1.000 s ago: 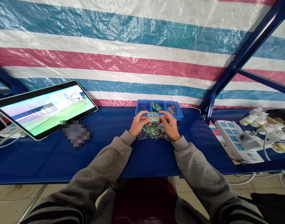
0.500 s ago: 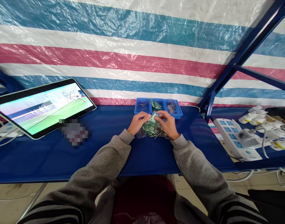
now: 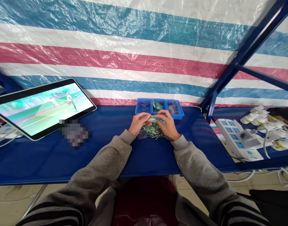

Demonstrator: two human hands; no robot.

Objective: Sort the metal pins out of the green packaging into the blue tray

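Note:
My left hand point(image 3: 138, 124) has its thumb and fingers pinched on the left end of a small clear-and-green plastic bag point(image 3: 153, 119). At the bag's other end, my right hand point(image 3: 169, 126) grips it between thumb and bent fingers. What the bag contains is too small to make out. Directly below both hands lies a heap of small metal pins and green plastic pieces point(image 3: 155, 132), partly covered by them. A little clear packet point(image 3: 141, 135) rests at the heap's left edge.
Behind the hands stand three joined blue bins point(image 3: 136, 110), holding metal pins, green bags and clear packets. A tablet point(image 3: 37, 135) leans at the left, near a blurred item point(image 3: 75, 133). White power strips point(image 3: 229, 138) and white bottles point(image 3: 257, 117) lie right, beyond a blue frame post point(image 3: 211, 106).
The small bag has been turned flatter and stretched sideways between my fingers. My right hand has shifted slightly left. The picture on the tablet differs.

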